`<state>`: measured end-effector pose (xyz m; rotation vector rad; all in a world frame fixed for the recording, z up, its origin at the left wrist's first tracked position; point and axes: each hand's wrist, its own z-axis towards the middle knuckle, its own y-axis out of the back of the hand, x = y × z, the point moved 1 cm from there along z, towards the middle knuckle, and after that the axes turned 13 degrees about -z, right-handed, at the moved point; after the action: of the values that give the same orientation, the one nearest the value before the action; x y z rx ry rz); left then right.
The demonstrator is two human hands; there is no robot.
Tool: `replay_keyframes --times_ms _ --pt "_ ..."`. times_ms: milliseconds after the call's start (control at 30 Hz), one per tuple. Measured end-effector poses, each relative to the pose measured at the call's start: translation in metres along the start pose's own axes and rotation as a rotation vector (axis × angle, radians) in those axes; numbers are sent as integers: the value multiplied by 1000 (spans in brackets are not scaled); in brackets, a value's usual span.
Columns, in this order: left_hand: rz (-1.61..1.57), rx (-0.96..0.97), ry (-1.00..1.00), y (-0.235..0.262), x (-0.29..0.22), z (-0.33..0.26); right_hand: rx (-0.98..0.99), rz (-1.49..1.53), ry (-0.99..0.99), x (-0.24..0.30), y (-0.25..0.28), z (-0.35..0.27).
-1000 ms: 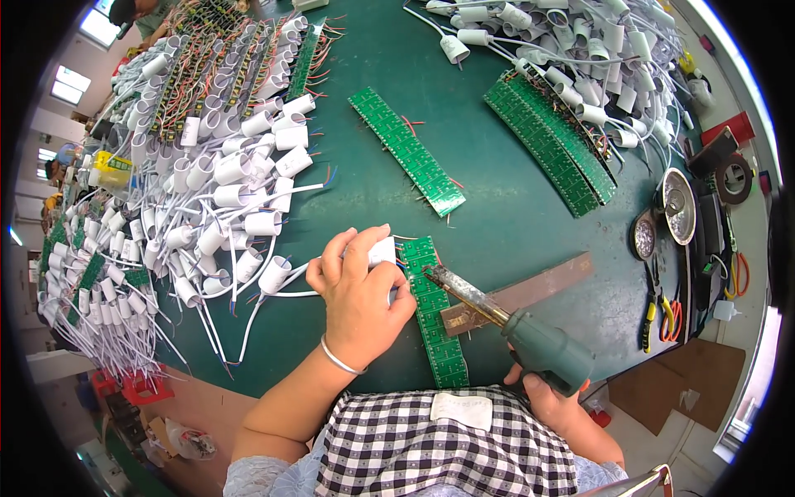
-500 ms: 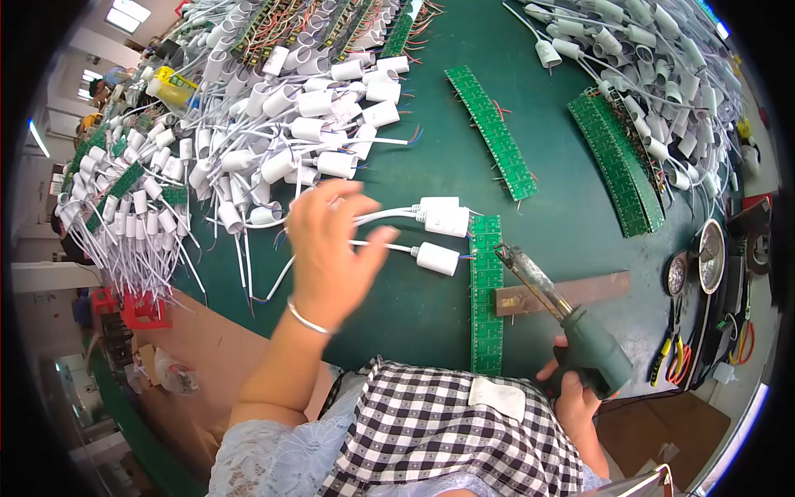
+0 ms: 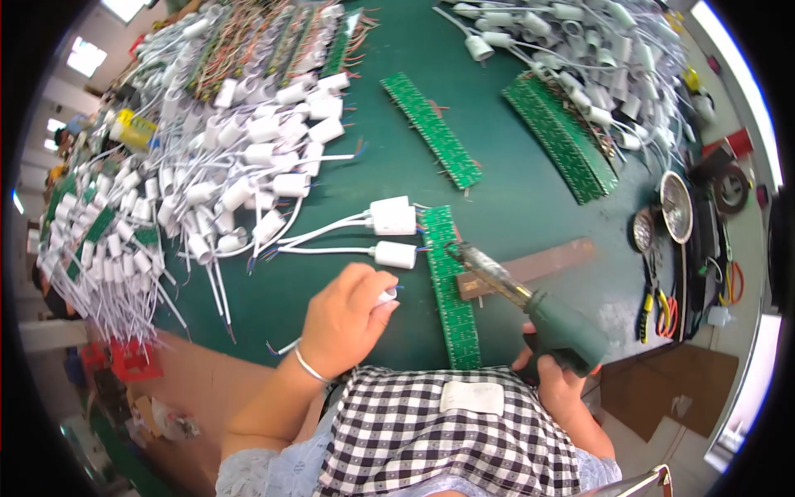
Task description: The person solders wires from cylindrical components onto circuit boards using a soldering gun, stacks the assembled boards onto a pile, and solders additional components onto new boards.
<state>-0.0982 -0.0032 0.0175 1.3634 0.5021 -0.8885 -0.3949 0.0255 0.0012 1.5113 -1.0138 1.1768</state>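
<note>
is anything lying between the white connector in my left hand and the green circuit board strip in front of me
Nothing visible does. The left hand holds a white connector just left of the green board strip, with bare green mat between them. The soldering iron in the right hand comes in from the strip's other side.

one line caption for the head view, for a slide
Left hand holds a white wired cap beside a green circuit strip; right hand holds a green-handled soldering iron over it.

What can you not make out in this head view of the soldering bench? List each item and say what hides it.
1. White part in the left hand: mostly covered by the fingers.
2. Grip of the green soldering tool: wrapped by the right hand.
3. Components on the green circuit strip: too small.
4. Tools at the right rim: bent and squeezed by the fisheye.
</note>
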Motion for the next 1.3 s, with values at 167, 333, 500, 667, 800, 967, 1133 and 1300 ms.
replay_keyframes --times_ms 167,333,500,667,800,967,1133,1300 --pt "99 -81 -51 -29 0 8 53 -59 66 -6 7 -7" --pt "282 -123 -273 -34 -6 27 20 -13 0 -12 8 -16" --pt "65 -106 -127 -46 -2 15 47 -22 7 -13 8 -13" --pt "135 -72 -90 -34 10 4 34 -3 -12 -15 9 -11" --pt "47 -24 -96 -30 19 -1 0 28 -13 -14 8 -7" --pt "141 -72 -234 -26 10 33 -38 46 8 -11 10 -6" --pt "122 -48 -133 -23 9 17 -150 25 -74 -12 12 -11" --pt "63 14 -57 -30 18 3 -113 126 -53 -7 11 -4"
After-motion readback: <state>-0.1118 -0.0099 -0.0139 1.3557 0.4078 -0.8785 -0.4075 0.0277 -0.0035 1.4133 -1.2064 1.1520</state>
